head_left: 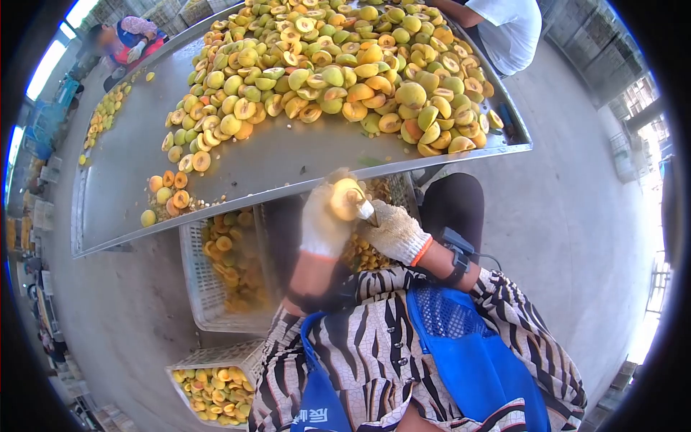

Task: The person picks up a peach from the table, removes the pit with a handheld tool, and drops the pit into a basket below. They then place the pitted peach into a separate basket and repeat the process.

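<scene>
My left hand, in a white knit glove and blurred by motion, is closed around a yellow peach or apricot half just below the table's front rim. My right hand, gloved as well, grips a small pitting tool with a whitish part, pressed against the fruit. The tool's working end is hidden or too blurred to make out. Beyond both hands, a big heap of halved yellow-green fruit covers much of the metal table. Several loose halves lie near its left front edge.
Beneath the table edge, a white plastic crate holds fruit halves, and small pale pieces lie below my hands. Another crate of halves stands at lower left. One person sits at far left, another at right.
</scene>
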Demonstrator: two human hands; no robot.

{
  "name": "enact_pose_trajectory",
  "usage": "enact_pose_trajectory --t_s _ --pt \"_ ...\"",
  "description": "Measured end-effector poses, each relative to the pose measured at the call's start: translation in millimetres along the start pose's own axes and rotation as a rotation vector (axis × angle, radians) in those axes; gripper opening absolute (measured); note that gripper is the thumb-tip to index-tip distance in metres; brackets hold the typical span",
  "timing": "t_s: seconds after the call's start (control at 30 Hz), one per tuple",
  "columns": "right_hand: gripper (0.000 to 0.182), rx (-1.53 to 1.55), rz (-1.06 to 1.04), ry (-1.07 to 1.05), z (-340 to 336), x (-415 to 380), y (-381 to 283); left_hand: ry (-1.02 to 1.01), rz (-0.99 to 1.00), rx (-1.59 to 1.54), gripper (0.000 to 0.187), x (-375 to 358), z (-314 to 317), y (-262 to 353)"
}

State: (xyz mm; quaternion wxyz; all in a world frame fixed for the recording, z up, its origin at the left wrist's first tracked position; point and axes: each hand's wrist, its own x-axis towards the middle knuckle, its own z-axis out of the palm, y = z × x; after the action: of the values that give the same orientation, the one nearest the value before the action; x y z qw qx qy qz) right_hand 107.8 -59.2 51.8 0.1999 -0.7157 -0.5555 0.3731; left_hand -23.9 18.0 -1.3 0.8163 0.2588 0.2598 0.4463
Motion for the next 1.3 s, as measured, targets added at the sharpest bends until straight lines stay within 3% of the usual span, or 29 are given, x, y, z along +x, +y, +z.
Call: enact_pose_trajectory --t_s 0.07,0.2,0.3,0.4,0.5,0.63,0.73,0.8,0.9,0.97,1.03,1.13,1.23,1.3 --pt "0.034 -0.002 -0.001 -0.020 -0.3 -0.8 -1.0 0.005 -0.084 -0.301 0.032 -1.1 1.0 0.2" --pt "0.035 0.082 0.000 -0.052 5.2 -5.3 6.0 0.087 -0.093 -0.238 0.039 -5.2 5.9 -7.1" --pt "0.031 0.045 -0.111 -0.074 23.0 -0.1 24.8 0.175 -0.095 -0.123 0.049 -6.7 10.4 -10.0" --pt "0.027 0.036 -0.088 -0.083 19.4 -5.9 18.4 0.247 -0.070 -0.113 0.043 -6.1 7.5 -19.7" --pt "0.027 0.082 -0.190 -0.176 25.1 -4.4 29.4 0.190 0.023 -0.001 0.039 -8.5 5.1 -23.9" --pt "0.026 0.394 -0.055 -0.287 28.8 -11.1 26.5 0.205 0.075 0.088 0.035 -13.4 13.3 -23.1" --pt "0.020 0.416 0.141 -0.415 13.4 -14.9 13.1 0.134 0.061 0.137 0.035 -11.0 7.8 -20.1" --pt "0.018 0.613 -0.003 -0.531 12.0 -13.2 30.1 0.077 0.040 0.192 0.036 -12.3 1.7 -18.2" --pt "0.017 0.511 -0.025 -0.462 20.8 -10.2 35.0 -0.004 0.021 0.157 0.039 -10.7 3.5 -17.6" --pt "0.017 0.441 0.056 -0.446 19.9 -12.7 27.6 -0.043 0.189 0.440 0.039 0.4 -24.2 -36.3" --pt "0.018 0.483 0.169 -0.530 1.8 -15.7 11.3 -0.055 0.263 0.502 0.037 9.9 -37.7 -46.9" --pt "0.018 0.810 0.348 -0.734 -0.3 -13.1 18.1 -0.058 0.167 0.320 0.036 1.8 -25.8 -38.6" --pt "0.015 0.109 -0.317 -0.224 42.7 0.0 46.0 -0.108 0.024 0.265 0.040 -14.2 -2.6 -15.6" --pt "0.016 0.264 -0.128 -0.434 24.7 -7.4 35.3 -0.115 -0.029 0.256 0.042 -10.4 -3.8 -15.4"
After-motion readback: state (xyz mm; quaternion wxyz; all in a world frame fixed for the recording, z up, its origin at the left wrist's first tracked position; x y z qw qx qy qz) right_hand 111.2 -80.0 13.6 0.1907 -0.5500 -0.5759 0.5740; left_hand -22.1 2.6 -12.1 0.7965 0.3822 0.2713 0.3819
